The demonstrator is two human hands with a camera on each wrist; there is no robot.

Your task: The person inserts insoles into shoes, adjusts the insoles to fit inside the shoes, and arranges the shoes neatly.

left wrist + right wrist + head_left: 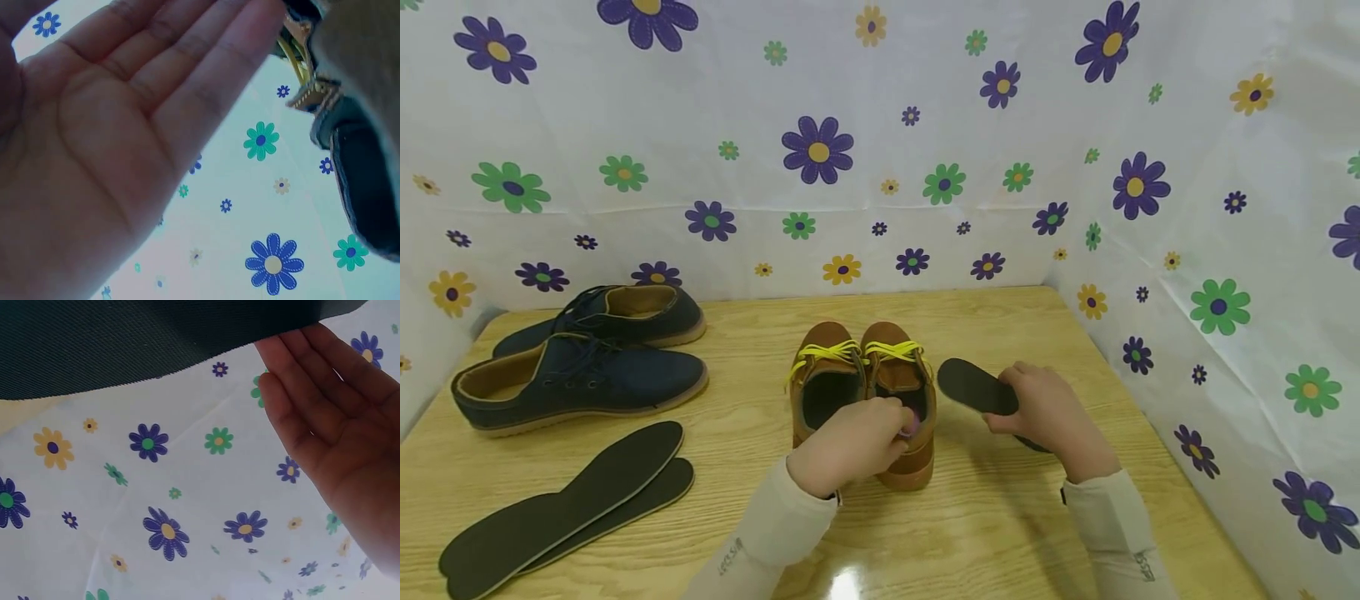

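Right grip [1052,417] clamped on insole [972,386]; left grip [850,442] at right-hand shoe [899,378], we can't tell. Loosened pinch could drop insole.

Left sleeve [784,518]: small dark lettering [730,556], one short slanted line. Right sleeve [1103,518]: similar short dark marking [1144,567]. Both too small to read reliably; no legible word, brand or number in any view.

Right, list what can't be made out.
Head: pink patch inside a brown shoe, partly behind the left hand; too small to identify.
Head: sleeve writing, too small to read.
Left wrist: most left-hand fingertips, cut off by the top edge.
Right wrist: fingertips of the right hand, behind the insole.
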